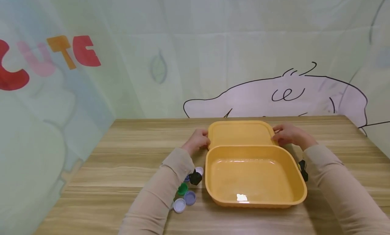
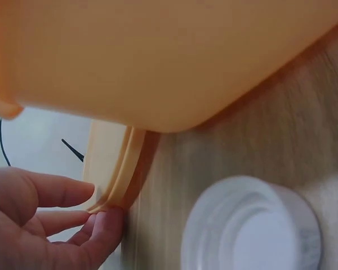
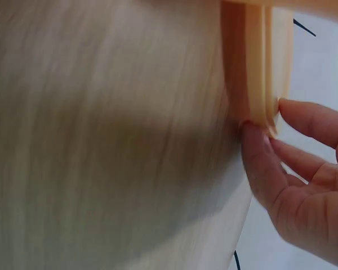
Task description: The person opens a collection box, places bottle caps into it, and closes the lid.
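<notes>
A yellow-orange rectangular box (image 1: 256, 181) with rounded corners stands on the table, its inside bare. Behind it lies a matching flat lid (image 1: 240, 133), partly hidden by the box's back rim. My left hand (image 1: 197, 140) pinches the lid's left end, and in the left wrist view the thumb and fingers (image 2: 67, 191) grip its edge. At the opposite end my right hand (image 1: 290, 135) pinches the lid's edge, thumb and fingers (image 3: 310, 121) on its two faces. Both forearms reach around the sides of the box.
Several bottle caps lie left of the box, partly under the left sleeve: a green cap (image 1: 182, 189), a purple cap (image 1: 190, 197) and a white cap (image 1: 179, 205). Another white cap (image 2: 253, 225) is close to the left wrist. A printed curtain (image 1: 182, 59) hangs behind the wooden table (image 1: 122, 167).
</notes>
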Demonstrator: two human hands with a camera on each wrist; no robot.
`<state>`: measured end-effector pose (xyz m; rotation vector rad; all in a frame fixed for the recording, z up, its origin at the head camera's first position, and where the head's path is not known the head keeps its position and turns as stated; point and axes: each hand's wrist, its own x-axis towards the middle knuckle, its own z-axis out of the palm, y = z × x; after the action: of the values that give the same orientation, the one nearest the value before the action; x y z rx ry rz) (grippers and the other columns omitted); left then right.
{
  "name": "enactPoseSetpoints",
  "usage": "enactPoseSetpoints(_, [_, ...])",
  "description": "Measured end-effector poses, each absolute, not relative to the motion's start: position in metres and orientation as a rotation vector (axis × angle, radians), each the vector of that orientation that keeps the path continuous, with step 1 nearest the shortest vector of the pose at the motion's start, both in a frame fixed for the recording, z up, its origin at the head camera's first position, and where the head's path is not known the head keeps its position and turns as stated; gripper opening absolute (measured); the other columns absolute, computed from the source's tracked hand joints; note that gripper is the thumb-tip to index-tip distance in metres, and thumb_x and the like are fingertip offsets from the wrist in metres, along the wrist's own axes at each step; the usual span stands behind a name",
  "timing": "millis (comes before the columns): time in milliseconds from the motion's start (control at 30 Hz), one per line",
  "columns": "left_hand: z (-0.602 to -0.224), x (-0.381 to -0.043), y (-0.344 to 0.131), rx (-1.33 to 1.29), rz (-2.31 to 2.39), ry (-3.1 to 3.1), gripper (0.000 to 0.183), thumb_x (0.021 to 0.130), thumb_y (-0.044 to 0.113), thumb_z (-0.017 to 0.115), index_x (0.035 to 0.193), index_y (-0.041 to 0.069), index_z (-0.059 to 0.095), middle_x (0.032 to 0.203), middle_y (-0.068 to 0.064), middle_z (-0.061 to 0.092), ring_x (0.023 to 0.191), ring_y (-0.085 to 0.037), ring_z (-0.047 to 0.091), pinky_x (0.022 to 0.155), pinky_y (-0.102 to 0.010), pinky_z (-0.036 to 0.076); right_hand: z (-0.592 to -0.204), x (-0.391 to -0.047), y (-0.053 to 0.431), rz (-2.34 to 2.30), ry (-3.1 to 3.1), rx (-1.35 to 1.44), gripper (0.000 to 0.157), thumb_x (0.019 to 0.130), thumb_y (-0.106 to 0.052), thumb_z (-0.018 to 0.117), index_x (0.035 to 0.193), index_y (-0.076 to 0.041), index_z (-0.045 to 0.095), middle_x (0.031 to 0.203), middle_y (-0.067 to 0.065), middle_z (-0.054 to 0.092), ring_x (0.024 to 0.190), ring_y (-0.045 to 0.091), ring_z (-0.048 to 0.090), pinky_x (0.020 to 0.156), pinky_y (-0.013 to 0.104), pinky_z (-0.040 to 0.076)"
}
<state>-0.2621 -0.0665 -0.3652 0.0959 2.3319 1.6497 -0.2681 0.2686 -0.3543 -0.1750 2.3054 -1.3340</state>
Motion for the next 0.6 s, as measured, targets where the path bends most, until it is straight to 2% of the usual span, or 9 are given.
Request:
enactPoseSetpoints(233, [-0.3619, -0.2628, -0.0639, 0.08, 1.603, 2.293, 0.023, 0.078, -0.016, 0.051, 0.099, -0.011, 0.059, 0.082, -0.009, 0.053, 0.067, -0.016, 0.052, 0.062, -0.021, 0.05, -0.3507, -0.2672, 0.2664, -1.26, 2.34, -0.036, 0.054, 0.086, -0.003, 0.056, 0.129, 0.018, 0.032, 0.079, 0.001, 0.06, 0.067, 0.012, 0.059, 0.067, 0.029, 0.054])
enactPoseSetpoints(467, [-0.3633, -0.2636, -0.0646, 0.071, 1.591, 2.292, 0.022, 0.078, -0.016, 0.05, 0.098, -0.012, 0.058, 0.08, -0.008, 0.053, 0.061, -0.015, 0.049, 0.058, -0.019, 0.047, -0.3521, -0.2673, 0.2657, -1.252, 2.309, -0.023, 0.056, 0.086, -0.004, 0.056, 0.131, 0.017, 0.031, 0.077, 0.0, 0.062, 0.067, 0.012, 0.06, 0.066, 0.029, 0.054])
enactPoseSetpoints(600, [-0.3625, -0.2644, -0.066, 0.057, 1.568, 2.304, 0.025, 0.079, -0.015, 0.051, 0.102, -0.01, 0.06, 0.083, -0.009, 0.055, 0.064, -0.016, 0.05, 0.06, -0.02, 0.048, -0.3519, -0.2673, 0.2655, -1.247, 2.304, -0.026, 0.057, 0.087, -0.004, 0.056, 0.132, 0.017, 0.029, 0.077, 0.001, 0.061, 0.067, 0.012, 0.059, 0.065, 0.029, 0.054])
